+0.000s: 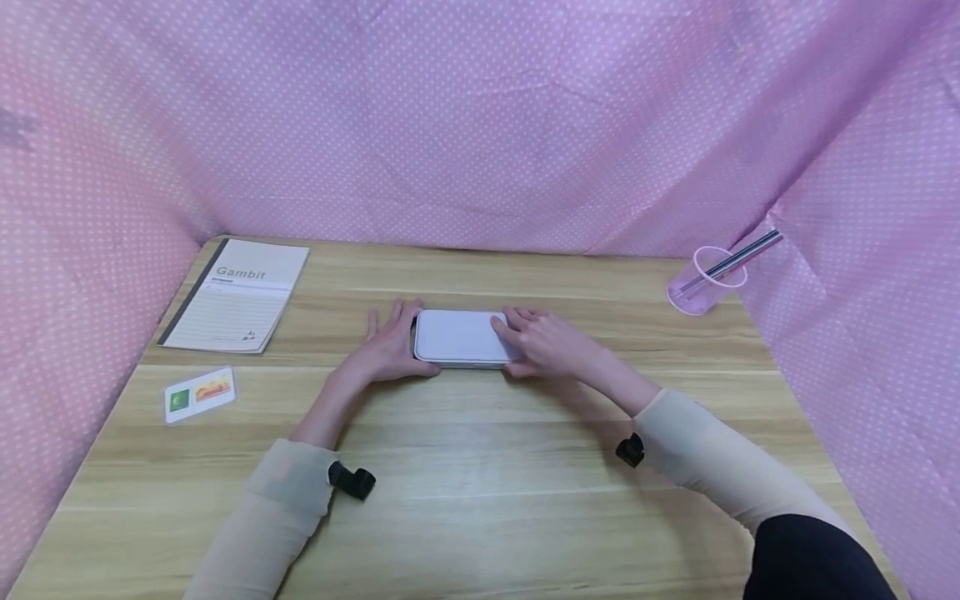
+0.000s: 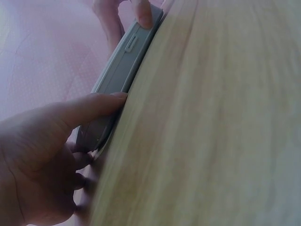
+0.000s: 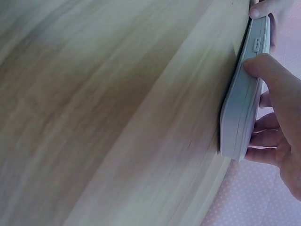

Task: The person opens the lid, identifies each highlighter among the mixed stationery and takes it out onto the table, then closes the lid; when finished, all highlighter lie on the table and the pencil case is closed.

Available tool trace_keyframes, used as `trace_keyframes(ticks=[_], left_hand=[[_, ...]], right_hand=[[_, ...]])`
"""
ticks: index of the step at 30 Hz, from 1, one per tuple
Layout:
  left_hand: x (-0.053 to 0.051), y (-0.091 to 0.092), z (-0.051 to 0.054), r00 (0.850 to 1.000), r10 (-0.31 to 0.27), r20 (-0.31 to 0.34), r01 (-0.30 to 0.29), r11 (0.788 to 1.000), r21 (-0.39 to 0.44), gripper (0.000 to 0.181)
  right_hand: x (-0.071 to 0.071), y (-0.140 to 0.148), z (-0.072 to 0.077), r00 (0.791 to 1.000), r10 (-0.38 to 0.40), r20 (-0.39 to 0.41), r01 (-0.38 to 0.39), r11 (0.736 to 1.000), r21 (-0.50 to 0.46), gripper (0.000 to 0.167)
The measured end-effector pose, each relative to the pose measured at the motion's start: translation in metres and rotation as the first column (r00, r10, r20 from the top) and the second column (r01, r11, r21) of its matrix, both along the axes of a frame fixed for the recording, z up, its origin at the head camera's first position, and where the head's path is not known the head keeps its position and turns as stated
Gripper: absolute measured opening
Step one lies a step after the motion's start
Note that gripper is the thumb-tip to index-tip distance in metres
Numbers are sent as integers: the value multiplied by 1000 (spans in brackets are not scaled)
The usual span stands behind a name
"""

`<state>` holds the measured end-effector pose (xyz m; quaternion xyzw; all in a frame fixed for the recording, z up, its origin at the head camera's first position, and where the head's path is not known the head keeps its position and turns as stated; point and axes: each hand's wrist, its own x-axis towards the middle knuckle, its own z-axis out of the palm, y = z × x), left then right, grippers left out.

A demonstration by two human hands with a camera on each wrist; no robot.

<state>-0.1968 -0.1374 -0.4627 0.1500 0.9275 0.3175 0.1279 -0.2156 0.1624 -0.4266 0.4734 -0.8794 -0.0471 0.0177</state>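
A flat white case (image 1: 457,337) lies closed at the middle of the table, its long side facing the person. Around its left end is the left hand (image 1: 384,348), thumb at the near side and other fingers towards the end and far side. The right hand (image 1: 553,346) grips the right part, one finger over the lid and the thumb on the near side. A small latch shows on the grey-white side of the case (image 2: 123,59) in the left wrist view, between both thumbs. In the right wrist view, the right hand (image 3: 284,113) has several fingers behind the case (image 3: 237,113).
A notebook (image 1: 238,300) lies at the table's back left, with a small printed card (image 1: 200,395) nearer the person. At the back right stands a pink see-through cup (image 1: 692,290) holding dark sticks (image 1: 742,255). Pink dotted cloth (image 1: 480,125) hangs behind the wooden table (image 1: 480,483).
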Motion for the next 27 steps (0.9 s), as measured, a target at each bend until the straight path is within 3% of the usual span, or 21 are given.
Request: trace_keyframes(ticks=[21,27], left_hand=[[-1,3,1,1000,6,-5,-6,1000,-6,111],[0,0,0,1000,8,5,-8,1000,-6,112]], right_hand=[[-5,4,10,997,-3,74,3,1000,2,77],[-7,3,14,983,-59,173,57,998,16,81]])
